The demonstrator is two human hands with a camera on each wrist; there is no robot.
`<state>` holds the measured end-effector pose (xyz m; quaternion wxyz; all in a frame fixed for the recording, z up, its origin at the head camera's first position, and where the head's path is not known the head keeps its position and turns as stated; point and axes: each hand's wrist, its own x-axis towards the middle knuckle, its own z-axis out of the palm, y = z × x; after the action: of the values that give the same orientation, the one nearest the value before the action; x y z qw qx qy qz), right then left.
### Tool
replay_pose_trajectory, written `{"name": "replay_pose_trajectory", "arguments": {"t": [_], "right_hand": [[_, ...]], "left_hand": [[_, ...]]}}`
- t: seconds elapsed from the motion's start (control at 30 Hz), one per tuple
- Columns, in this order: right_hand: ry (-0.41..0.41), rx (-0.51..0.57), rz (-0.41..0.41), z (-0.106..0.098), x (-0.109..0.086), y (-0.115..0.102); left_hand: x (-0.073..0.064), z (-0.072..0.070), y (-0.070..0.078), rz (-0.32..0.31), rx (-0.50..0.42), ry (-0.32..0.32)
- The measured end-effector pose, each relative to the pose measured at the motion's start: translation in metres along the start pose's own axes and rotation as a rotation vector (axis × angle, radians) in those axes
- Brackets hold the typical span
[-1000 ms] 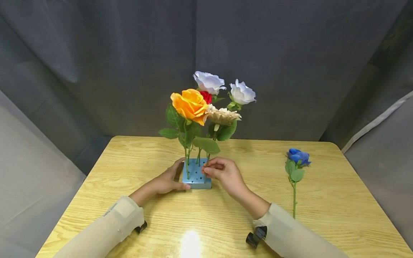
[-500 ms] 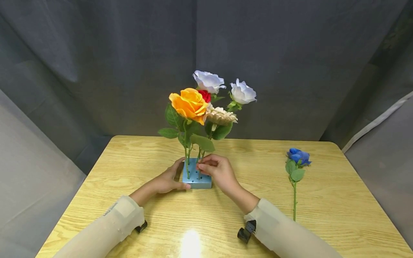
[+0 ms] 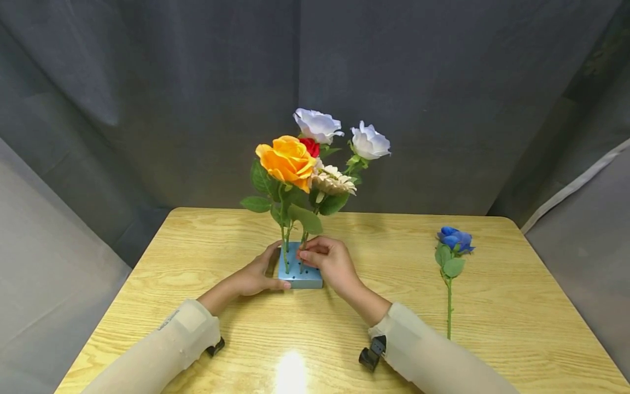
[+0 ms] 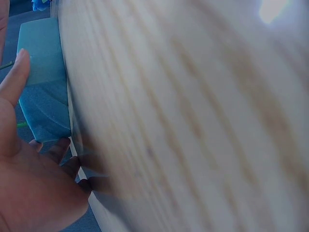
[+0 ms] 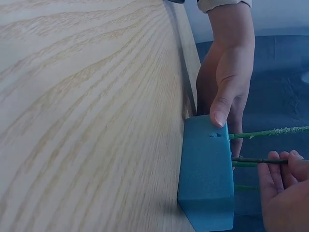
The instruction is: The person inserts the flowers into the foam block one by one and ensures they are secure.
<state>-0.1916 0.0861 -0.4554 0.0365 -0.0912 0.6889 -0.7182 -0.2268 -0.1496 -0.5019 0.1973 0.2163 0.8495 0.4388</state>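
Note:
A light blue foam block (image 3: 306,283) dotted with small holes sits on the table, several artificial flowers standing in it. My left hand (image 3: 256,275) grips its left side, thumb (image 4: 18,72) on the front face and fingers around behind. Between thumb and fingertips, my right hand (image 3: 334,264) pinches the stem (image 5: 263,160) of a cream daisy-like flower (image 3: 334,180); the stem's lower end is at the block's top. An orange rose (image 3: 287,161) rises at the left, with a red flower (image 3: 310,146) mostly hidden behind it. Two white roses (image 3: 317,126) stand highest.
On the right of the wooden table (image 3: 394,241) lies a blue rose (image 3: 455,239) with a long green stem. A dark grey curtain (image 3: 443,109) hangs behind the table's far edge. Lighter cloth (image 3: 49,246) borders the left side.
My right hand has moved left with the cream flower, bringing its stem from the block's right side to nearer its middle. My left hand has stayed on the block.

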Motion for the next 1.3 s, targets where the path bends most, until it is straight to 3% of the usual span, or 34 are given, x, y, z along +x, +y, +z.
{"name": "replay_pose_trajectory", "arguments": {"t": [0.13,0.47,0.67,0.9,1.3], "right_hand": [[0.006,-0.010,0.004,0.001,0.000,0.001],[0.012,-0.024,-0.006,0.000,0.001,0.007],[0.015,-0.044,-0.020,0.002,0.001,0.009],[0.023,-0.048,-0.012,0.002,0.002,0.013],[-0.005,-0.039,-0.003,0.001,0.002,0.017]], "left_hand": [[0.000,0.000,0.000,0.023,-0.028,-0.001],[0.000,0.001,0.002,-0.002,-0.019,0.005],[0.001,0.003,-0.005,0.018,-0.030,0.012],[0.006,0.003,-0.012,-0.028,-0.014,0.008],[0.006,0.002,-0.011,-0.026,-0.028,0.007]]}}
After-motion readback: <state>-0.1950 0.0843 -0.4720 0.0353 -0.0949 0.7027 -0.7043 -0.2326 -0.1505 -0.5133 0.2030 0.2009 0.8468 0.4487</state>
